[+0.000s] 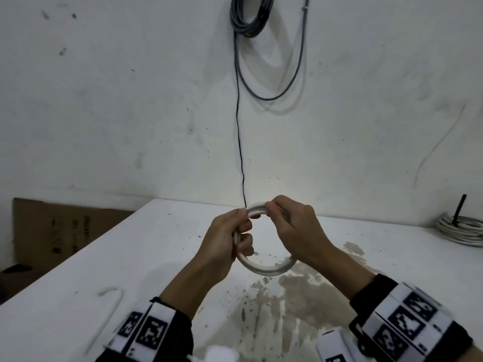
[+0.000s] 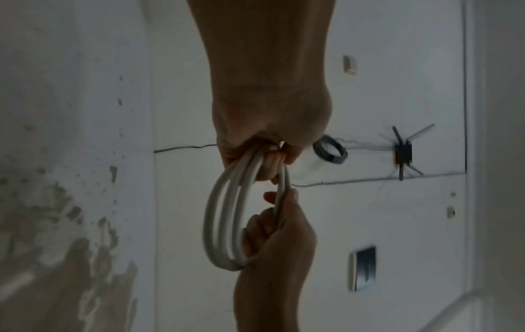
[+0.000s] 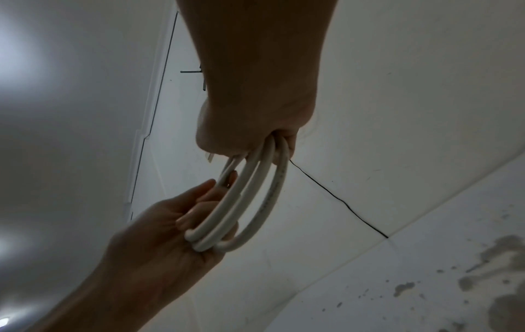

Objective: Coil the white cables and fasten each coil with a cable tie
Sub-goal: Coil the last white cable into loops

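Note:
A white cable wound into a small coil (image 1: 264,269) of about three loops is held upright above the white table (image 1: 104,257). My left hand (image 1: 243,231) grips the coil's left side, fingers curled through the ring. My right hand (image 1: 277,212) grips the top and right side, thumb and fingers pinching the strands together. In the left wrist view the coil (image 2: 224,224) hangs from my left hand (image 2: 264,157), with my right hand (image 2: 278,235) holding it from below. In the right wrist view my right hand (image 3: 255,139) holds the coil (image 3: 255,202), whose far end lies across my left hand (image 3: 170,224). I see no cable tie on it.
A loose white cable piece (image 1: 112,296) lies at the table's left front. A pale coiled cable bundle (image 1: 462,228) with a black strip (image 1: 458,210) standing in it sits at the far right. A grey cable coil (image 1: 251,17) and a thin black wire (image 1: 239,126) hang on the wall. Cardboard (image 1: 52,231) stands left.

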Tool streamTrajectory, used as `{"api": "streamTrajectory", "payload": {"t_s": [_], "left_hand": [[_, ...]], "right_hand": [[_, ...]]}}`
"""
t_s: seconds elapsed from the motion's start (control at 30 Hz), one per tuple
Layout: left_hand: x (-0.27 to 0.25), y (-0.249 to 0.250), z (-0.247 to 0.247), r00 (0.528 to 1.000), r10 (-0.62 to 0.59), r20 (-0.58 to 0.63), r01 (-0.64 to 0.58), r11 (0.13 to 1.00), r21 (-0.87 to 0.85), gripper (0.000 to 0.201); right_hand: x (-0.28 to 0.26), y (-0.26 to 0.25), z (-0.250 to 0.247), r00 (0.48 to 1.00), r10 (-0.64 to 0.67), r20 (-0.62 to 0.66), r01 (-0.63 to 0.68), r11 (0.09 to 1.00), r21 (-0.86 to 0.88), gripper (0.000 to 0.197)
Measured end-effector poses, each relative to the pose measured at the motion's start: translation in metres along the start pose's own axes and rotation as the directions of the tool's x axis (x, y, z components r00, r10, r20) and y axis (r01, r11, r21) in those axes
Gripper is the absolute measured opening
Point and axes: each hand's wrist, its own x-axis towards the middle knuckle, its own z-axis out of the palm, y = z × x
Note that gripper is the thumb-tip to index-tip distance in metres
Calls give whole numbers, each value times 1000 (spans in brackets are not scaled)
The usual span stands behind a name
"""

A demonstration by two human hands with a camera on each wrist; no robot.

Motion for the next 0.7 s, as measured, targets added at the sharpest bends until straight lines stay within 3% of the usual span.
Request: {"api": "streamTrajectory", "payload": {"t_s": [0.07, 0.2, 0.3, 0.37, 0.47, 0.6, 0.63, 0.7], "left_hand": [[-2, 3, -3, 999, -29, 38, 32, 996, -79, 30], [-8, 4, -2, 979, 170, -109, -138, 957, 254, 27], [-13, 7, -19, 950, 233, -209, -151, 926, 345, 24], [-21, 14, -42, 964, 154, -216, -90, 956, 279, 23], [-43, 25, -82, 989, 16, -149, 20, 972, 233, 24], [-74, 31, -139, 977, -118, -179, 158, 960, 230, 25], [-82, 32, -153, 969, -148, -198, 191, 957, 219, 25], [-96, 34, -180, 952, -207, -227, 252, 949, 190, 27]], "right_hand": [[1, 1, 2, 999, -18, 34, 19, 1000, -14, 28], [5, -1, 14, 998, -23, 60, 26, 998, -49, 29], [6, -19, 24, 980, 94, 175, -98, 995, 11, 33], [4, -34, 29, 910, 192, 367, -254, 959, 127, 34], [0, -53, 42, 718, 194, 669, -459, 854, 245, 34], [8, -66, 82, 492, 129, 861, -555, 808, 196, 42], [11, -67, 96, 468, 132, 874, -574, 798, 186, 42], [17, -68, 127, 469, 152, 870, -543, 826, 148, 34]]}}
